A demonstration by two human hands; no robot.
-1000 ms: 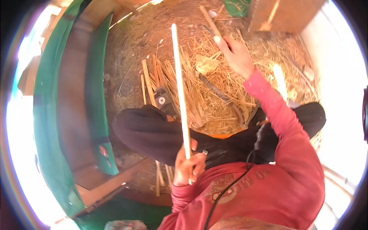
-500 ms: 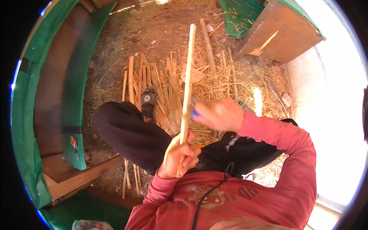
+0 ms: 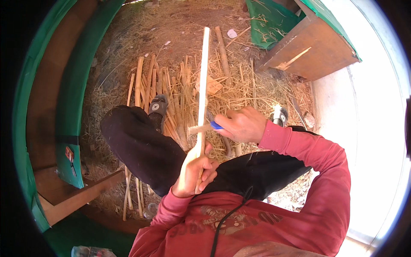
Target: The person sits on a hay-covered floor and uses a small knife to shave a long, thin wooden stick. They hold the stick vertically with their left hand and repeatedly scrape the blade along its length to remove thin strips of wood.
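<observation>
A long, pale split stick [image 3: 204, 77] stands upright before my chest. My left hand [image 3: 195, 171] is closed around its lower end. From the right, my right hand [image 3: 244, 124] grips a knife [image 3: 199, 129], with a bit of blue showing at the handle beside my fingers. The knife's flat, dull blade lies across the stick a little above my left hand and seems to touch it. My fist hides most of the handle.
Several cut sticks [image 3: 147, 81] lie beside my sandalled foot [image 3: 158, 105]. Straw-like shavings [image 3: 239, 92] cover the ground, with a thicker pole [image 3: 222, 51] beyond. A wooden box [image 3: 312, 47] stands at right; green-covered boards [image 3: 70, 85] rise at left.
My right hand has gone from a blur to a clear view, with the knife blade now across the stick. The stick and my left hand sit slightly farther left in view.
</observation>
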